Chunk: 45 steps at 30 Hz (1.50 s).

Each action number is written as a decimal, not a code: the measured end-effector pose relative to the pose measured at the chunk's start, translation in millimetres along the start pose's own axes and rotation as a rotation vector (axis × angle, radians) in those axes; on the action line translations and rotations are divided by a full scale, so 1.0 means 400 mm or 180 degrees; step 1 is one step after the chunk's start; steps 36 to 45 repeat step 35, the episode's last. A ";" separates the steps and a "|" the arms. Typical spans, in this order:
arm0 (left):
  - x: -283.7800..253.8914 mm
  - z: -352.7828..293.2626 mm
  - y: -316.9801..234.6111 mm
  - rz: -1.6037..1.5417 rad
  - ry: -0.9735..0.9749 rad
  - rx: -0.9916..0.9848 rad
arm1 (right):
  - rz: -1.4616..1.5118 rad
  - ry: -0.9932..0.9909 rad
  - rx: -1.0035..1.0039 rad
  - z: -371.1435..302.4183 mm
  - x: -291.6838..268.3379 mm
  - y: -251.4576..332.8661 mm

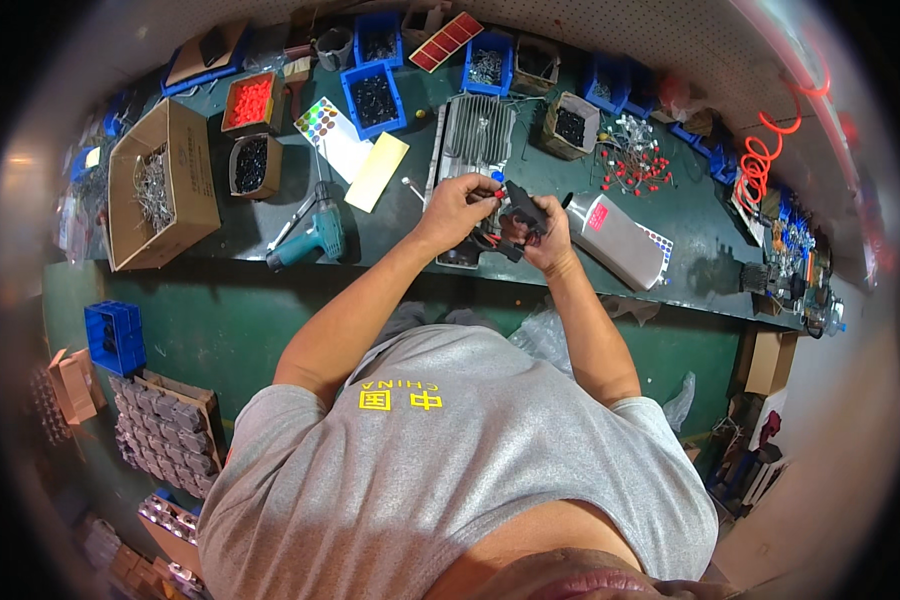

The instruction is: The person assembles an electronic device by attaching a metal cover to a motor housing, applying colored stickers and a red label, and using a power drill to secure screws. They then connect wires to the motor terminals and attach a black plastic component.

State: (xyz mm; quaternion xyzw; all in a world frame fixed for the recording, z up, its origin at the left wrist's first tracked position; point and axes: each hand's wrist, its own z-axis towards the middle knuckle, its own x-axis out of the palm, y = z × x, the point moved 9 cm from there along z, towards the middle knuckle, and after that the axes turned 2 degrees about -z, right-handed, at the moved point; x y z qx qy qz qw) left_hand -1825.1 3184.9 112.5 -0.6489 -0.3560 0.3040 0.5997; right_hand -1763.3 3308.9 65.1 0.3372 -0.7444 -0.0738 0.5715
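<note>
Over the front of the workbench my right hand [550, 240] is closed around a black box-shaped part [522, 206], held tilted. My left hand [454, 212] pinches a small red piece [499, 194] against the upper left side of that part; its exact kind is too small to tell. A blue bit shows just above the fingertips. Behind and partly beneath both hands lies a grey finned metal housing [475, 130], with some wires near its lower end. A smooth silver cylindrical cover [622, 242] with a red label rests to the right of my right hand.
A teal power drill [315, 235], a yellow card [377, 172] and a sticker sheet [332, 135] lie left. Farther left stands a cardboard box [192, 195] of metal parts. Blue bins [373, 98] line the back. Red-tipped parts [632, 160] are scattered right, near a coiled red hose [755, 170].
</note>
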 end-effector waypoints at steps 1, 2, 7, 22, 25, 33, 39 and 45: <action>0.001 0.001 -0.003 0.0012 -0.0009 0.0035 | 0.0005 -0.0010 0.0034 0.001 -0.003 -0.002; 0.002 0.002 -0.006 0.0023 -0.0018 0.0070 | -0.0026 0.0008 0.0018 0.002 -0.005 -0.001; 0.002 0.007 -0.006 0.0087 -0.0005 0.0102 | -0.0094 -0.0048 -0.0041 0.000 -0.002 0.008; 0.004 0.021 0.004 -0.0092 0.0009 0.0123 | 0.0052 -0.0021 0.0090 0.010 -0.029 0.003; -0.017 0.012 0.032 0.0054 -0.0128 -0.0072 | -0.0091 -0.0608 0.0185 0.008 -0.078 -0.001; -0.039 -0.071 0.108 -0.0767 -0.0084 -0.1079 | -0.2101 -0.0915 -0.0265 0.000 -0.159 0.006; -0.044 -0.097 0.081 -0.0602 0.0025 -0.1272 | -0.2555 -0.0470 -0.0210 0.013 -0.154 0.002; -0.044 -0.097 0.081 -0.0602 0.0025 -0.1272 | -0.2555 -0.0470 -0.0210 0.013 -0.154 0.002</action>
